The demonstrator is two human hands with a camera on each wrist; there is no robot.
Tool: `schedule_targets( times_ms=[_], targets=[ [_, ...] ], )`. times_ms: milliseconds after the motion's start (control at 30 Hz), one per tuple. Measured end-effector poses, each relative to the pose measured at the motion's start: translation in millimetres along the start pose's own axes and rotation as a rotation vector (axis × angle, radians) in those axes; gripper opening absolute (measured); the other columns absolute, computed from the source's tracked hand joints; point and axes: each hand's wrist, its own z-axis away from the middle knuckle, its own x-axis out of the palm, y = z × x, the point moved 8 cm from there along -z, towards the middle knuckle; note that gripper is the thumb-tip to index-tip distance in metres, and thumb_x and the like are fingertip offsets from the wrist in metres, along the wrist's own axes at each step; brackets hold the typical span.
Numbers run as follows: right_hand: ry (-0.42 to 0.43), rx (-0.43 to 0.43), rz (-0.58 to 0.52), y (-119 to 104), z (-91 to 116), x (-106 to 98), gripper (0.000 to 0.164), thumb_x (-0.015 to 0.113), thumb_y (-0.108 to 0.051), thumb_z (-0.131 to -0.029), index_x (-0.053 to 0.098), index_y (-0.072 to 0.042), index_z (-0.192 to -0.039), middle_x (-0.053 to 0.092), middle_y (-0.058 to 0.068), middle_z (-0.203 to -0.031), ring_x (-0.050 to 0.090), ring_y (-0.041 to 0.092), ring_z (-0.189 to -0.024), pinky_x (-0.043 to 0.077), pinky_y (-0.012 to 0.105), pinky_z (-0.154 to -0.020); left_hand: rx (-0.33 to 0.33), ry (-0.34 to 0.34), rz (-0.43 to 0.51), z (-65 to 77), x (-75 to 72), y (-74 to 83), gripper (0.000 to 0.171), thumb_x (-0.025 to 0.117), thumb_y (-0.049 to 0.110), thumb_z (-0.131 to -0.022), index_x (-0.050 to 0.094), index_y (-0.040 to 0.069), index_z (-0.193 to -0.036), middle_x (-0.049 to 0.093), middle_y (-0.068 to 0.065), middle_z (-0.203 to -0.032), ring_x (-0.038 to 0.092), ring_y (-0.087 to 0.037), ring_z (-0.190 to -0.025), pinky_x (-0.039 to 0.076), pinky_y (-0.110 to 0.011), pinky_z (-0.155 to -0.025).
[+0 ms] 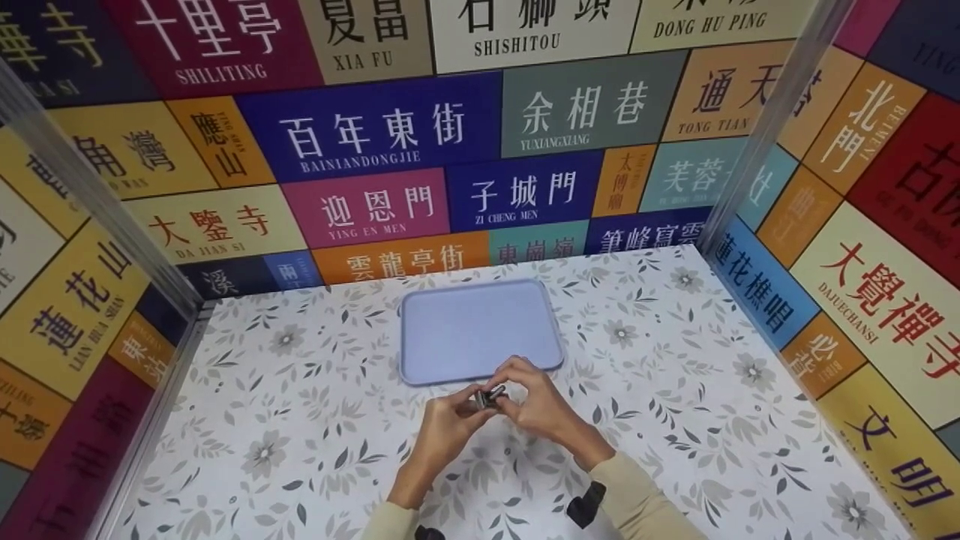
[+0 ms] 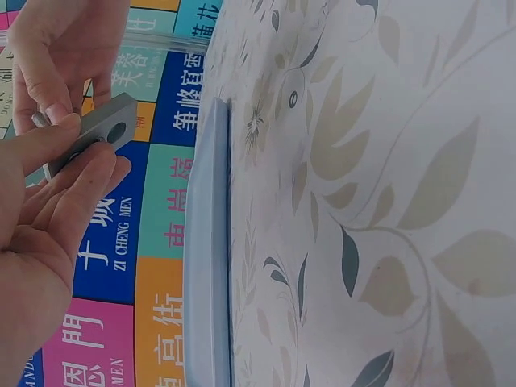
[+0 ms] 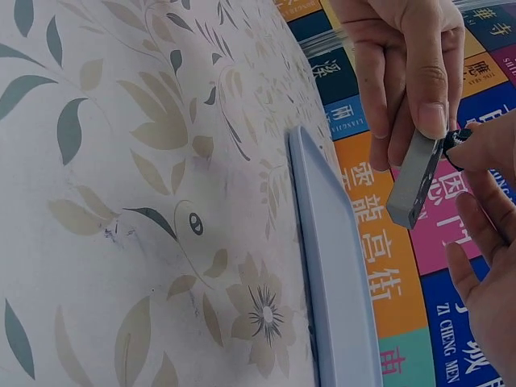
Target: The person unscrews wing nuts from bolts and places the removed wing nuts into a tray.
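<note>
In the head view both hands meet just in front of the light blue tray [image 1: 480,330]. My left hand [image 1: 442,431] pinches a small grey metal block [image 2: 115,127] between thumb and fingers; a round hole shows in its face in the left wrist view. My right hand [image 1: 540,409] is close against the block's other side. Between its thumb and fingertips it pinches a small dark round piece [image 3: 457,149], which sits against the block's side in the right wrist view. The fingers hide most of that small piece, and I cannot tell its kind.
The tray lies flat on a table [image 1: 300,420] covered in white leaf-and-flower print. Panels of coloured signs [image 1: 367,135] stand behind and on both sides, with clear corner posts [image 1: 757,127]. A black strap piece [image 1: 586,504] is near the right sleeve.
</note>
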Motion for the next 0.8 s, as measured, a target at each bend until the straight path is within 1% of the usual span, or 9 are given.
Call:
schedule_targets(
  times_ms=[100, 200, 333, 500, 633, 733, 800],
  targets=[
    [0.003, -0.015, 0.007, -12, -1, -3, 0.029, 0.067, 0.023, -0.072, 0.072, 0.002, -0.092, 0.064, 0.019, -0.094, 0.060, 0.033, -0.094, 0.049, 0.031, -0.091, 0.005, -0.004, -0.010, 0.0, -0.2, 1.1, 0.037, 0.077, 0.016, -0.088, 0.070, -0.003, -0.119, 0.078, -0.017, -0.092, 0.077, -0.025, -0.085, 0.060, -0.021, -0.072],
    [-0.004, 0.010, 0.003, -14, -1, -4, 0.028, 0.066, 0.022, -0.075, 0.072, 0.001, -0.092, 0.064, 0.017, -0.096, 0.059, 0.032, -0.096, 0.048, 0.032, -0.092, 0.009, -0.012, -0.005, 0.2, -0.2, 1.7, 0.037, 0.077, 0.016, -0.088, 0.071, -0.002, -0.120, 0.078, -0.016, -0.092, 0.077, -0.025, -0.085, 0.060, -0.022, -0.072],
    [-0.018, 0.053, -0.005, -9, -1, -2, 0.025, 0.066, 0.020, -0.079, 0.073, -0.001, -0.091, 0.064, 0.016, -0.098, 0.058, 0.032, -0.099, 0.048, 0.034, -0.094, 0.022, -0.023, 0.003, -0.1, 0.0, 2.9, 0.036, 0.076, 0.017, -0.089, 0.070, -0.001, -0.120, 0.078, -0.016, -0.093, 0.077, -0.025, -0.087, 0.060, -0.024, -0.073],
    [-0.021, 0.050, 0.014, 6, 0, 3, 0.025, 0.065, 0.020, -0.079, 0.073, -0.002, -0.088, 0.064, 0.016, -0.098, 0.059, 0.032, -0.099, 0.048, 0.036, -0.094, 0.029, -0.033, 0.009, -0.1, 0.3, 5.1, 0.034, 0.075, 0.018, -0.090, 0.071, 0.001, -0.120, 0.078, -0.015, -0.096, 0.077, -0.024, -0.089, 0.060, -0.023, -0.075],
    [-0.007, 0.029, 0.028, 19, 3, 4, 0.026, 0.069, 0.017, -0.078, 0.074, -0.006, -0.088, 0.064, 0.013, -0.099, 0.059, 0.030, -0.099, 0.048, 0.035, -0.093, 0.036, -0.035, 0.004, 0.5, 1.2, 7.5, 0.035, 0.075, 0.017, -0.090, 0.070, 0.000, -0.121, 0.078, -0.015, -0.094, 0.077, -0.024, -0.088, 0.060, -0.023, -0.074],
    [0.004, -0.015, 0.031, 20, 4, 0, 0.029, 0.071, 0.015, -0.077, 0.074, -0.011, -0.090, 0.064, 0.010, -0.101, 0.059, 0.028, -0.100, 0.048, 0.035, -0.093, 0.045, -0.032, 0.006, 0.2, 2.6, 9.3, 0.035, 0.075, 0.015, -0.090, 0.070, -0.002, -0.120, 0.078, -0.016, -0.094, 0.077, -0.025, -0.087, 0.061, -0.024, -0.074],
    [0.009, -0.037, 0.025, 20, 6, -3, 0.031, 0.070, 0.013, -0.076, 0.074, -0.012, -0.095, 0.064, 0.008, -0.104, 0.059, 0.026, -0.101, 0.049, 0.036, -0.093, 0.048, -0.025, 0.010, -0.2, 3.3, 9.8, 0.034, 0.075, 0.013, -0.090, 0.070, -0.002, -0.120, 0.078, -0.017, -0.095, 0.077, -0.026, -0.087, 0.061, -0.024, -0.074]
  ],
)
